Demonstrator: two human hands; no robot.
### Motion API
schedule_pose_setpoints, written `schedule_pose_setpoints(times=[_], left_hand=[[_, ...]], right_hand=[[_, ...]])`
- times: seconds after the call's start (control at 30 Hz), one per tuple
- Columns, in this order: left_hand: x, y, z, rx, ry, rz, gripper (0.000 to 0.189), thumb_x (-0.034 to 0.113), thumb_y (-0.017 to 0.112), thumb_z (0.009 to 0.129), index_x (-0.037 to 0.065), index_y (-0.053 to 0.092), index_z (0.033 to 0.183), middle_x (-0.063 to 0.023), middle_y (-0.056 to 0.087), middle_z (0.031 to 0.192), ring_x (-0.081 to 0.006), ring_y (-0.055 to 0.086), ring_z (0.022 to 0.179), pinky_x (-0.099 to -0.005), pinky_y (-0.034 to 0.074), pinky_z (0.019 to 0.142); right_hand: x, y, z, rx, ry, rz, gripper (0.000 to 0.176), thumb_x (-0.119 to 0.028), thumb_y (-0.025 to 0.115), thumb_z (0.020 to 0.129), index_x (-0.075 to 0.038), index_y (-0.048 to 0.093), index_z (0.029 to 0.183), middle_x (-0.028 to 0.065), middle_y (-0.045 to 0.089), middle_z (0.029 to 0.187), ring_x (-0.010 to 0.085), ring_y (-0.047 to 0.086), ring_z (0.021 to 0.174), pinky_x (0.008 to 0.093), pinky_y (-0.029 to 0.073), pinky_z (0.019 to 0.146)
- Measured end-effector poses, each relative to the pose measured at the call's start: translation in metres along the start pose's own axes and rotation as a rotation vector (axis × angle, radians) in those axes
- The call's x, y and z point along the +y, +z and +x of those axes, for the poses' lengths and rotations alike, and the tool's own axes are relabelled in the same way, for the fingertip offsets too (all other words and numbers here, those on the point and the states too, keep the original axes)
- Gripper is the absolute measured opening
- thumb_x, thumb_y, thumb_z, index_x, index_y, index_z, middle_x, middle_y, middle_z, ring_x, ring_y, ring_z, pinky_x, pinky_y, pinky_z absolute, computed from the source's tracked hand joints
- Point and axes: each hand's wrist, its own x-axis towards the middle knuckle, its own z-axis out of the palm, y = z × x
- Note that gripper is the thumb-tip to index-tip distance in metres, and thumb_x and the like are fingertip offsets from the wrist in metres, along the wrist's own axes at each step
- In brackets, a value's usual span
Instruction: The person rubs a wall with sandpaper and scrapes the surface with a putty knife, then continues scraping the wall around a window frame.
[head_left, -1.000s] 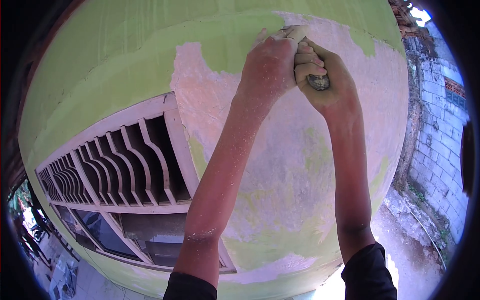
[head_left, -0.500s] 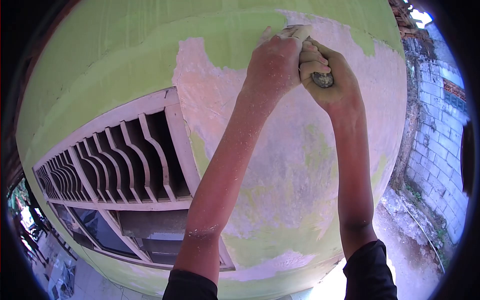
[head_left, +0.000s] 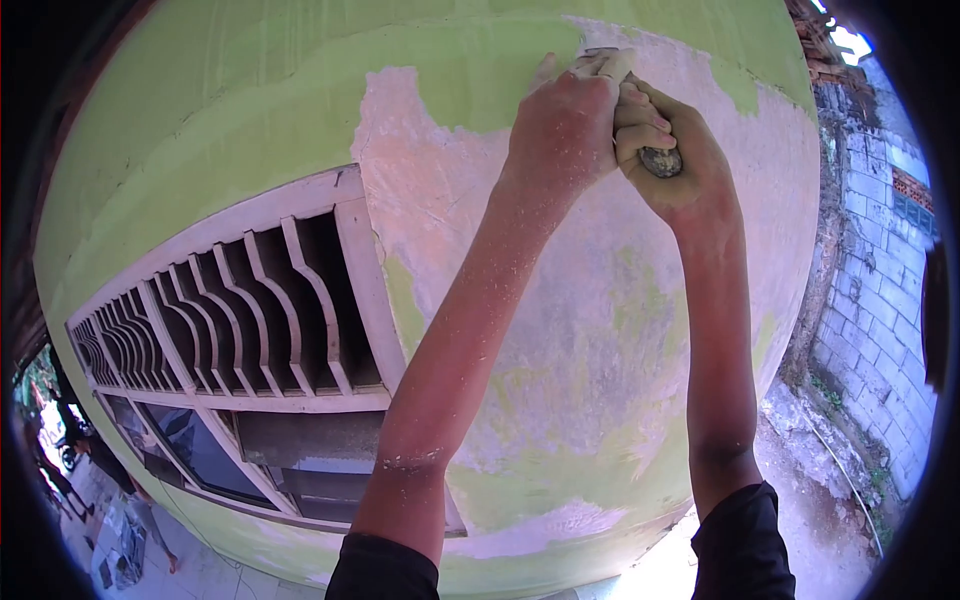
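Note:
Both my arms reach up to a wall (head_left: pixel 560 330) whose green paint is partly stripped to bare pinkish plaster. My right hand (head_left: pixel 675 150) is closed around the dark handle of a scraper (head_left: pixel 661 161). My left hand (head_left: pixel 568 120) presses over the tool's front end, fingers bent against the wall at the edge of the remaining green paint (head_left: pixel 480 70). The blade is hidden under my left hand. Pale dust covers both forearms.
A window with a slatted vent grille (head_left: pixel 250 310) and glass panes below it sits in the wall to the left. A rough block wall (head_left: pixel 880 290) stands at the right, with rubble-strewn ground (head_left: pixel 820 470) beneath it. A person stands far down at the lower left.
Both hands with the scraper have shifted slightly right along the paint edge. The view has drifted a little.

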Motion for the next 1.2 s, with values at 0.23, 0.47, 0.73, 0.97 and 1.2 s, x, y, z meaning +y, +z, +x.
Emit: schedule_pose_setpoints(times=[0.23,0.47,0.73,0.97,1.2], left_hand=[[0.0,0.007,0.001,0.104,0.063,-0.113,0.054,0.033,0.074,0.08,0.013,0.06,0.128,-0.0131,0.069,0.101,-0.0307,0.066,0.096,-0.0417,0.042,0.103],[-0.002,0.008,0.013,0.066,0.049,-0.049,0.056,0.045,0.072,0.077,0.01,0.062,0.12,-0.0098,0.069,0.109,-0.028,0.065,0.101,-0.0483,0.035,0.111],[0.006,0.008,-0.001,0.173,0.068,-0.076,0.054,0.037,0.073,0.079,0.013,0.061,0.126,-0.0106,0.068,0.11,-0.0339,0.064,0.097,-0.0425,0.044,0.101],[0.01,0.0,-0.001,0.13,0.002,-0.021,0.056,0.034,0.075,0.077,0.013,0.06,0.127,-0.0108,0.069,0.107,-0.0343,0.064,0.097,-0.0412,0.048,0.096],[0.007,0.003,-0.004,0.178,0.004,-0.132,0.067,0.048,0.077,0.07,0.011,0.06,0.123,-0.0097,0.069,0.105,-0.0283,0.063,0.107,-0.0489,0.035,0.11]], right_hand=[[-0.004,0.004,0.004,-0.004,0.004,0.038,0.027,-0.015,0.034,0.106,-0.002,0.045,0.086,0.0002,0.041,0.067,0.0067,0.037,0.05,0.0185,0.038,0.04],[-0.01,-0.005,0.012,-0.042,0.022,0.068,0.028,-0.016,0.034,0.107,-0.002,0.044,0.084,0.0001,0.041,0.066,0.0063,0.039,0.05,0.0186,0.038,0.04],[-0.012,-0.007,0.012,-0.068,0.035,0.038,0.025,-0.014,0.036,0.106,-0.003,0.045,0.086,0.0013,0.045,0.073,0.006,0.04,0.052,0.017,0.038,0.039],[-0.005,-0.002,0.007,0.005,0.01,-0.066,0.022,-0.016,0.038,0.106,-0.002,0.046,0.09,0.0012,0.047,0.074,0.0044,0.042,0.053,0.0162,0.038,0.039],[-0.003,-0.01,0.014,-0.021,-0.006,-0.096,0.023,-0.017,0.036,0.106,-0.004,0.046,0.089,0.0008,0.046,0.073,0.0046,0.041,0.052,0.0168,0.038,0.04]])
